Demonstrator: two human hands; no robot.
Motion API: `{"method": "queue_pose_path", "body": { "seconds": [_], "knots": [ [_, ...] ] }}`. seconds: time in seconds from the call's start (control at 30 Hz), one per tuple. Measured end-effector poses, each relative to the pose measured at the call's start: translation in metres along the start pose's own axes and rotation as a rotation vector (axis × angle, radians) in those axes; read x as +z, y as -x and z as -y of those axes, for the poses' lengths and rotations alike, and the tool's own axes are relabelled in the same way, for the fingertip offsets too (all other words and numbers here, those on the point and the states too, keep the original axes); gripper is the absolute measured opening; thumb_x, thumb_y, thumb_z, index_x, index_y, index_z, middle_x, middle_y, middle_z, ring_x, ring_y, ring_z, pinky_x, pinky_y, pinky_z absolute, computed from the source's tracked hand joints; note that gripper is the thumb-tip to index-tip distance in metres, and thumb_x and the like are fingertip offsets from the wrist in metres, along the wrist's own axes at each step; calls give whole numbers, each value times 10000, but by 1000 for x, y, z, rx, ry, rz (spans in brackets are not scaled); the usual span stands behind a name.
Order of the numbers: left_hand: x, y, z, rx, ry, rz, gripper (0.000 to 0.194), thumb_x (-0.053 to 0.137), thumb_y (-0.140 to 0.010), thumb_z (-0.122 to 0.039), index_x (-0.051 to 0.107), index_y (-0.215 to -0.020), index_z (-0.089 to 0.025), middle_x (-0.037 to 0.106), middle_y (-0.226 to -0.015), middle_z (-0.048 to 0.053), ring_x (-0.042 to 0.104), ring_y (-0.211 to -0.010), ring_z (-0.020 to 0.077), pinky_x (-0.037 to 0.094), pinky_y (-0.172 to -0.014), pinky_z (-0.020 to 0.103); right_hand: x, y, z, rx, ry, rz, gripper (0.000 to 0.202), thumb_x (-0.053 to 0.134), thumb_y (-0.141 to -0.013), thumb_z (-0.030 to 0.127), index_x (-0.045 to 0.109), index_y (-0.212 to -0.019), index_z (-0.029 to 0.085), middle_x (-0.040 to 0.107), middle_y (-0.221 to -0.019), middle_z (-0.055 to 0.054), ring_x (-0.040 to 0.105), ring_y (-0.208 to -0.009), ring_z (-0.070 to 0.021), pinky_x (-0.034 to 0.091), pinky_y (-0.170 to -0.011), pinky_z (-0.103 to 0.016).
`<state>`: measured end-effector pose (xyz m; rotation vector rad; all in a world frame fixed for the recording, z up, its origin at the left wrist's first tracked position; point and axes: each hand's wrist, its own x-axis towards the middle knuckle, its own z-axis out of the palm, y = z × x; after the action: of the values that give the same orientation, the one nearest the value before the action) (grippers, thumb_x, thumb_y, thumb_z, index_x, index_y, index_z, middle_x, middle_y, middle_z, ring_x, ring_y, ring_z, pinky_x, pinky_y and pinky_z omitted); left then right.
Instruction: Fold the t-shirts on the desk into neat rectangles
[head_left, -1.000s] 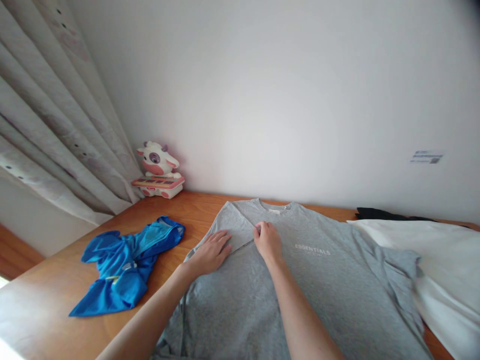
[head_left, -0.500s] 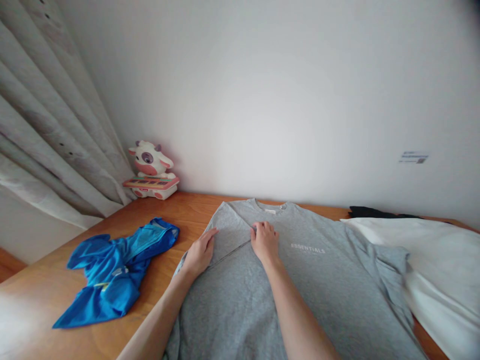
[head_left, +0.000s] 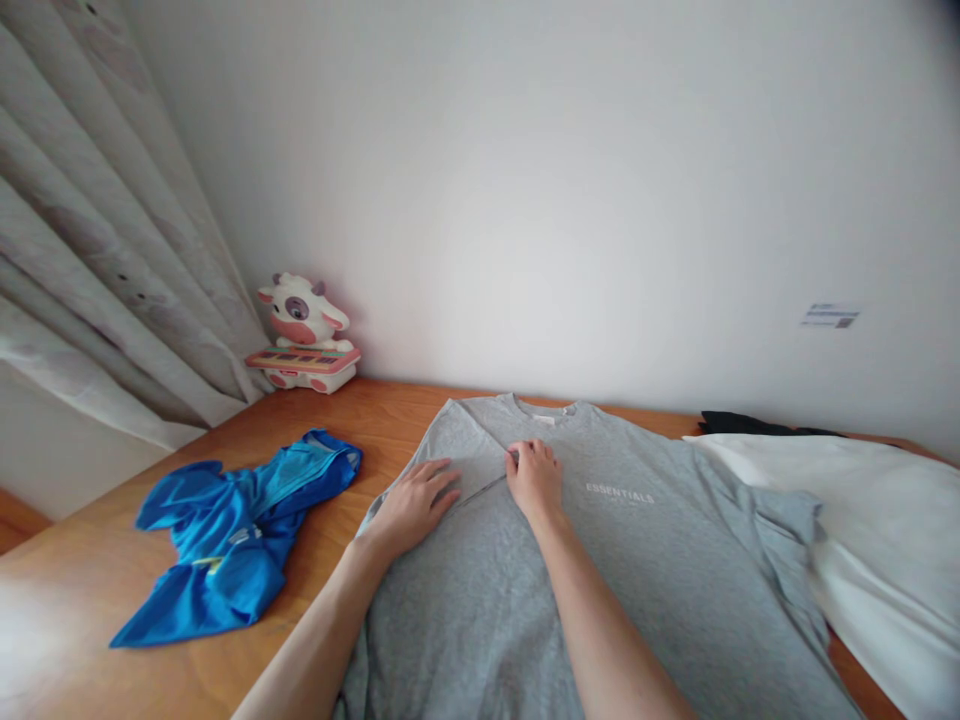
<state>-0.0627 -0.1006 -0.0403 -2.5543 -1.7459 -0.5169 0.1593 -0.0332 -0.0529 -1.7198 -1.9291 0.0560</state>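
Note:
A grey T-shirt [head_left: 480, 600] with white "ESSENTIALS" lettering lies front up, its collar toward the wall. The sleeve on its left side is folded in across the chest. My left hand [head_left: 416, 505] rests on that folded part near the side edge, palm down with its fingers apart. At the inner corner of the folded sleeve, my right hand [head_left: 535, 478] has its fingers curled on the cloth, its fingertips partly hidden. The sleeve on the other side lies bunched over white cloth.
A crumpled blue garment [head_left: 232, 540] lies on the wooden tabletop [head_left: 397, 400] at left. Behind it stands a cow toy with a keyboard [head_left: 304, 335], by the curtain [head_left: 97, 240]. White cloth [head_left: 885, 530] and a black item [head_left: 742, 424] are at right, near the wall [head_left: 540, 200].
My left hand has slid inward from the shirt's side edge and flattened onto the folded sleeve, its fingers spreading. My right hand stays at the sleeve's inner corner. The view has shifted slightly.

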Motion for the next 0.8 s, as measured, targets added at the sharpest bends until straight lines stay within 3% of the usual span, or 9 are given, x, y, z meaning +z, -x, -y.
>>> {"method": "queue_pose_path", "body": {
  "seconds": [0.2,0.27,0.4,0.57,0.8],
  "knots": [
    [-18,3,-7,238,20,1,312,485,-1035,-397,761,-1156,-315,682,-1265,61,636,-1147,231,528,-1007,383,2,2,2,-288,-140,9,410,657,-902,583,681,-1125,239,647,-1179,-82,578,-1134,-246,364,-961,-378],
    [-20,4,-8,259,2,-2,306,498,-1030,-404,772,-1131,-313,694,-1167,63,640,-1074,223,536,-954,368,4,2,0,-292,-160,51,467,676,-869,630,684,-1125,239,644,-1184,-86,579,-1146,-258,374,-961,-386],
    [-22,6,-11,262,-51,38,333,479,-1035,-422,779,-1110,-296,671,-940,54,638,-901,195,529,-815,311,7,2,-3,-253,-169,74,493,694,-850,639,685,-1129,232,641,-1186,-94,583,-1146,-277,386,-962,-403],
    [-24,7,-15,227,-79,165,346,440,-1047,-397,734,-1180,-272,670,-804,22,659,-743,168,476,-683,252,6,2,0,-442,-241,103,409,713,-866,578,692,-1107,249,650,-1190,-82,587,-1153,-256,373,-1007,-422],
    [-30,8,-16,143,10,233,381,429,-1036,-433,764,-1158,-300,729,-819,30,684,-737,171,437,-664,245,4,-1,-12,-288,-222,165,386,700,-883,529,674,-1148,249,648,-1213,-87,585,-1184,-267,392,-987,-417]
  ]
}}
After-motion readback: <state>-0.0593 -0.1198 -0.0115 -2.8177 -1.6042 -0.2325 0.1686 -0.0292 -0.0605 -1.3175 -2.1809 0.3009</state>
